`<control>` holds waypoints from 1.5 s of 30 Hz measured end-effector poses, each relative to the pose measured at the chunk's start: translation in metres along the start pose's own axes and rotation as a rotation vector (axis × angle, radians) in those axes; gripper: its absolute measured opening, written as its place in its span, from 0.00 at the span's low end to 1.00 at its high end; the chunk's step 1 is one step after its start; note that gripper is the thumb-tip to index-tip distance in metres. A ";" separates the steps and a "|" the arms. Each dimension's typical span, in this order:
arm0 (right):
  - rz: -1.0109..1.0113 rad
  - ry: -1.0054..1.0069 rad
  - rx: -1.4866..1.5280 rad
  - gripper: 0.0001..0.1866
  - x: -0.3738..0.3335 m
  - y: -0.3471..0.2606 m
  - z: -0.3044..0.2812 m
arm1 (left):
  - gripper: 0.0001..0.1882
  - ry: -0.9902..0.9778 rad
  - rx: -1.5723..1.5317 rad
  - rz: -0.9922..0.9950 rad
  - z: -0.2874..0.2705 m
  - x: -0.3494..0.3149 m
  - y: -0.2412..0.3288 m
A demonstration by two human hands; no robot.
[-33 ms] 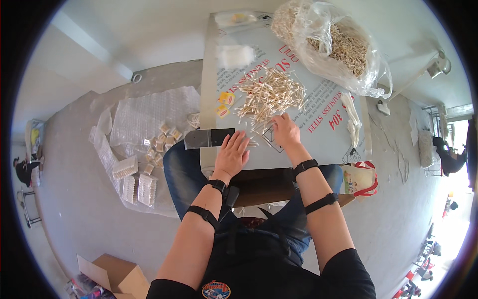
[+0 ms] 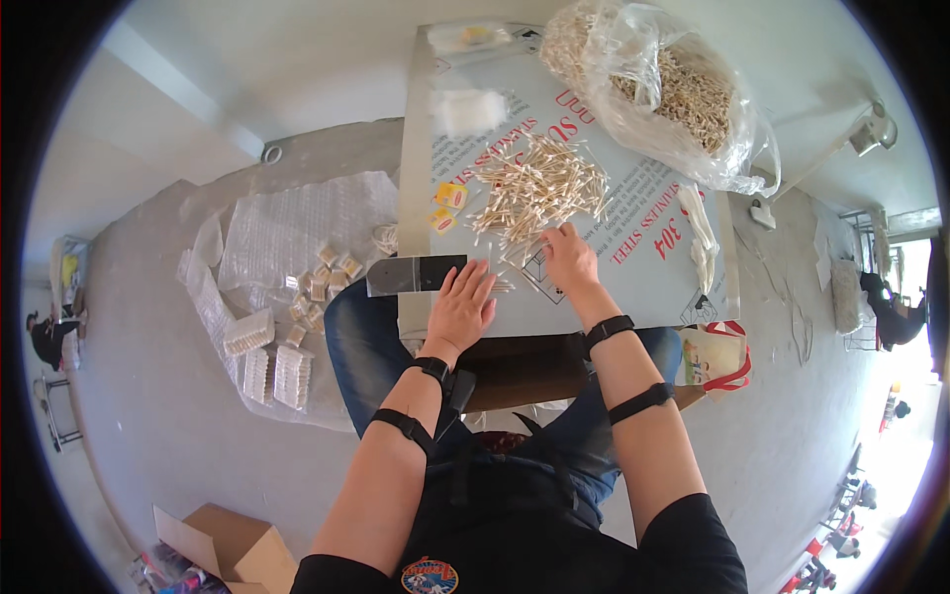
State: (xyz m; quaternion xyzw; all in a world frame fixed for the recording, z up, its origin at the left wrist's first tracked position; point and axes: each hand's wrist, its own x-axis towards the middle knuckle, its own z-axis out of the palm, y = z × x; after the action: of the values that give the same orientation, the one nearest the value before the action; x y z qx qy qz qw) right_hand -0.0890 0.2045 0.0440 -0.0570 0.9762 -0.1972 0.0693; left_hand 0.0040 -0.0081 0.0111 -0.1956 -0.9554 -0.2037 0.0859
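A loose heap of cotton swabs (image 2: 542, 188) lies on the table, white tips pointing every way. My right hand (image 2: 571, 262) is at the heap's near edge, fingers curled together and touching the swabs there; what they grip is hidden. Near the table's front edge, my left hand (image 2: 461, 305) lies flat with its fingers stretched out. A few swabs (image 2: 503, 285) stick out beside its fingertips. Left of that hand, a flat black object (image 2: 416, 274) in clear plastic reaches past the table's left edge. Two small yellow labels or cards (image 2: 448, 195) lie left of the heap.
A big clear bag of swabs (image 2: 693, 94) stands at the table's (image 2: 633, 287) far right. White strips (image 2: 699, 238) lie along its right side. Bubble wrap (image 2: 297, 228) on the floor holds small packs (image 2: 327, 277). An open carton (image 2: 233, 540) sits lower left.
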 end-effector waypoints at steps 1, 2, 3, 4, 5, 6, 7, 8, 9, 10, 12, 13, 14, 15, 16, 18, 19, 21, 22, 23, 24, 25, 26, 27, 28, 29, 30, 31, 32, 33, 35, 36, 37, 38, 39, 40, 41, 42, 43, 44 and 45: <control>-0.001 -0.003 0.001 0.10 0.002 0.001 -0.001 | 0.22 -0.001 0.000 -0.003 0.000 0.000 0.000; -0.045 -0.013 0.004 0.10 0.003 0.001 -0.002 | 0.22 0.001 0.004 -0.004 0.000 -0.001 -0.001; -0.089 -0.022 0.008 0.11 0.004 0.001 -0.003 | 0.22 0.004 0.008 -0.005 0.000 -0.001 -0.001; -0.090 -0.023 0.008 0.11 0.006 0.000 -0.004 | 0.22 0.003 0.008 -0.006 0.001 -0.001 -0.001; -0.108 -0.043 -0.007 0.11 0.008 0.000 -0.005 | 0.22 -0.005 0.003 -0.015 0.001 -0.001 -0.001; -0.126 -0.063 -0.023 0.11 0.009 -0.001 -0.006 | 0.22 -0.013 -0.001 -0.023 0.001 -0.001 -0.002; -0.127 -0.063 -0.023 0.11 0.009 -0.001 -0.006 | 0.22 -0.013 -0.001 -0.024 0.001 -0.001 -0.001; -0.134 -0.057 -0.015 0.11 0.009 -0.002 -0.006 | 0.21 -0.004 -0.010 -0.022 0.002 -0.001 -0.001; -0.141 -0.052 -0.006 0.11 0.009 -0.002 -0.006 | 0.21 0.006 -0.020 -0.020 0.002 -0.001 -0.001; -0.141 -0.052 -0.006 0.11 0.009 -0.003 -0.007 | 0.21 0.005 -0.020 -0.020 0.002 -0.001 -0.001; -0.161 -0.084 -0.004 0.11 0.009 -0.004 -0.007 | 0.22 0.016 -0.017 -0.027 0.002 -0.001 -0.002; -0.162 -0.084 -0.003 0.11 0.009 -0.005 -0.007 | 0.22 0.016 -0.016 -0.027 0.003 -0.001 -0.002; -0.172 -0.073 -0.002 0.11 0.009 -0.005 -0.007 | 0.22 0.029 -0.022 -0.024 0.003 -0.002 -0.002; -0.183 -0.062 0.000 0.10 0.009 -0.005 -0.007 | 0.22 0.041 -0.027 -0.020 0.003 -0.002 -0.003; -0.183 -0.061 0.000 0.10 0.010 -0.004 -0.007 | 0.22 0.042 -0.027 -0.020 0.004 -0.002 -0.003; -0.195 -0.086 -0.017 0.07 0.012 -0.003 -0.007 | 0.24 0.041 -0.040 -0.027 0.004 -0.003 -0.004; -0.194 -0.084 -0.018 0.07 0.014 -0.001 -0.006 | 0.24 0.042 -0.041 -0.025 0.004 -0.003 -0.004; -0.278 -0.137 -0.132 0.04 0.016 0.003 -0.003 | 0.28 0.020 -0.038 -0.054 0.005 -0.003 -0.003; -0.278 -0.135 -0.134 0.04 0.016 0.005 -0.001 | 0.28 0.021 -0.038 -0.053 0.004 -0.002 -0.002; -0.296 -0.100 -0.112 0.03 0.015 0.007 0.002 | 0.29 0.025 -0.018 -0.058 0.003 -0.001 -0.001; -0.313 -0.064 -0.092 0.02 0.014 0.009 0.003 | 0.30 0.029 0.001 -0.063 0.003 0.001 0.000; -0.317 -0.065 -0.092 0.02 0.012 0.006 0.001 | 0.30 0.030 0.003 -0.066 0.002 0.000 0.000; -0.241 -0.043 -0.016 0.02 0.010 0.004 -0.002 | 0.29 0.024 0.030 -0.065 0.002 0.000 -0.001; -0.164 -0.021 0.060 0.02 0.009 0.001 -0.004 | 0.29 0.017 0.057 -0.063 0.001 0.000 -0.001; -0.165 -0.020 0.058 0.02 0.009 0.000 -0.005 | 0.29 0.019 0.056 -0.062 0.002 -0.001 -0.002; -0.103 -0.023 0.155 0.03 0.008 -0.001 -0.005 | 0.28 0.023 0.056 -0.068 0.002 -0.003 -0.003; -0.041 -0.026 0.252 0.04 0.007 -0.001 -0.006 | 0.26 0.027 0.057 -0.075 0.002 -0.004 -0.005; -0.038 -0.020 0.248 0.04 0.007 0.004 -0.004 | 0.26 0.029 0.054 -0.069 0.005 -0.003 -0.005; 0.015 0.022 0.399 0.04 0.006 0.010 0.001 | 0.25 0.052 0.041 -0.064 0.007 -0.002 -0.005; 0.067 0.065 0.550 0.05 0.006 0.017 0.005 | 0.23 0.076 0.028 -0.060 0.010 -0.002 -0.005; 0.172 0.064 0.712 0.04 0.002 0.022 0.009 | 0.21 0.099 -0.008 -0.073 0.011 0.001 -0.006; 0.280 0.061 0.873 0.04 -0.001 0.026 0.010 | 0.19 0.120 -0.046 -0.086 0.012 0.002 -0.007; 0.279 0.063 0.874 0.04 -0.005 0.027 0.010 | 0.19 0.121 -0.045 -0.085 0.010 0.002 -0.009; 0.296 0.015 1.069 0.04 -0.012 0.030 0.009 | 0.17 0.139 -0.104 -0.107 0.008 0.002 -0.010; 0.312 -0.033 1.265 0.05 -0.020 0.032 0.008 | 0.15 0.156 -0.164 -0.128 0.007 0.002 -0.011; 0.310 -0.029 1.265 0.05 -0.027 0.031 0.008 | 0.15 0.158 -0.164 -0.125 0.007 0.003 -0.010; 0.274 -0.084 1.274 0.05 -0.036 0.030 0.007 | 0.13 0.196 -0.209 -0.143 0.007 0.004 -0.010; 0.237 -0.137 1.282 0.05 -0.045 0.029 0.007 | 0.12 0.234 -0.254 -0.160 0.008 0.006 -0.009; 0.238 -0.131 1.280 0.05 -0.057 0.027 0.004 | 0.12 0.234 -0.258 -0.155 0.010 0.008 -0.009; 0.172 -0.284 1.088 0.05 -0.068 0.022 0.003 | 0.11 0.258 -0.274 -0.178 0.012 0.009 -0.011; 0.105 -0.429 0.890 0.05 -0.077 0.017 0.001 | 0.10 0.282 -0.289 -0.200 0.014 0.010 -0.013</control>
State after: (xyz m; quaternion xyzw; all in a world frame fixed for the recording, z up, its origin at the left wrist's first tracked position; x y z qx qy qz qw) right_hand -0.0144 0.2304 0.0447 -0.0118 0.7626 -0.5749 0.2964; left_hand -0.0119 -0.0099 -0.0034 -0.0796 -0.9095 -0.3715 0.1688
